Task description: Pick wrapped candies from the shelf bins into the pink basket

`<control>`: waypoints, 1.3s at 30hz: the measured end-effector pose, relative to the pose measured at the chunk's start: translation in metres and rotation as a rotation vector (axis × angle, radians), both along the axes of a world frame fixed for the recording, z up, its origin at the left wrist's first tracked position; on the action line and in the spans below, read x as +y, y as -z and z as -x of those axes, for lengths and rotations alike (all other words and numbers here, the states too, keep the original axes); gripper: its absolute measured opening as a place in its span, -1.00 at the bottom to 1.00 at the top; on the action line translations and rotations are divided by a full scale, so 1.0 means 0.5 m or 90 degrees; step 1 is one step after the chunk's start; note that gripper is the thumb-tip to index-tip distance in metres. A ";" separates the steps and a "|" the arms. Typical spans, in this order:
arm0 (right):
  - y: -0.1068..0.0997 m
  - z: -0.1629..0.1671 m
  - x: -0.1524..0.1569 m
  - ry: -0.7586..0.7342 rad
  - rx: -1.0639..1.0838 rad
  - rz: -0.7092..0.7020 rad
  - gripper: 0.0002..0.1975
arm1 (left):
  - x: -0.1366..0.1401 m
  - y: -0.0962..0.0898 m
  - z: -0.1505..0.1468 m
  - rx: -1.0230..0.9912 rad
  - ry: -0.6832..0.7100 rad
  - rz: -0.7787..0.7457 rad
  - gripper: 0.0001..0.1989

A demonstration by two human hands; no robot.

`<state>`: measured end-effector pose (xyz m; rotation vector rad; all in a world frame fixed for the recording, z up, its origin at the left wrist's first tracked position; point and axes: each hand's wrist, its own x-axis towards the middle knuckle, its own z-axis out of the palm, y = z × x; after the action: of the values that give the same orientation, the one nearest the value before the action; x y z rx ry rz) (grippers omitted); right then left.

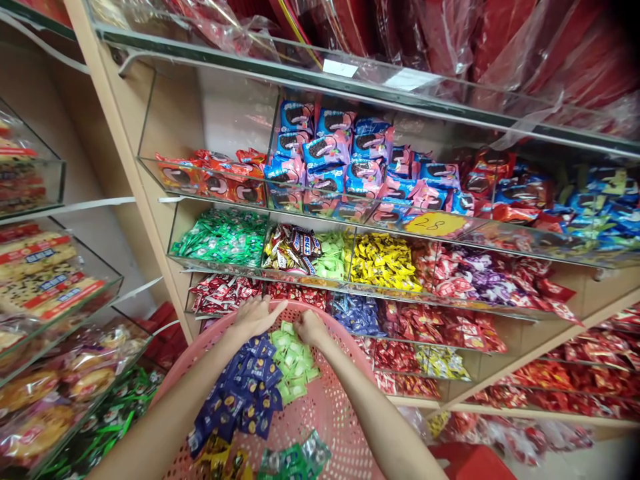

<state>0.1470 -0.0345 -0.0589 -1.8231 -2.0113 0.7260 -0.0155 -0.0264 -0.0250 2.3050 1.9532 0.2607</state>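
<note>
The round pink perforated plastic basket [336, 410] is cut off at its near edge, as are its yellow-brown packets [225, 461] and shiny green packets [295, 460]. Beyond stands wood-framed glass shelving [133, 153]. Near the far rim, we see the left hand [255, 317] with thumb and fingers apart; the right hand [311, 328] curls beside pale green packets [295, 367], its contents hidden from us.

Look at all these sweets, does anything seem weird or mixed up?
Maybe the brown packet above the pink basket, beside light green sweets: it looks bigger than its neighbours, as if mixed in. I see nothing spilled.
</note>
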 end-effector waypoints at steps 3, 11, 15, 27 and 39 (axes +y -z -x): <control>-0.005 -0.008 0.000 -0.021 0.034 0.026 -0.84 | 0.004 0.005 0.000 -0.004 0.008 -0.004 -0.20; -0.018 -0.055 0.001 -0.066 0.042 0.097 -0.83 | 0.010 0.004 -0.001 0.002 0.007 0.000 -0.24; -0.017 -0.067 -0.001 -0.046 -0.032 0.093 -0.80 | 0.012 0.004 -0.003 0.009 0.013 -0.005 -0.24; -0.011 -0.056 -0.003 -0.032 -0.116 0.066 -0.88 | 0.008 -0.004 -0.008 0.005 0.003 0.012 -0.21; 0.002 -0.046 -0.003 -0.015 -0.127 -0.012 -0.88 | 0.007 0.002 -0.003 -0.004 0.008 0.003 -0.22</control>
<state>0.1701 -0.0359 -0.0599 -1.9313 -2.1588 0.5483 -0.0142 -0.0230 -0.0260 2.3102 1.9328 0.2610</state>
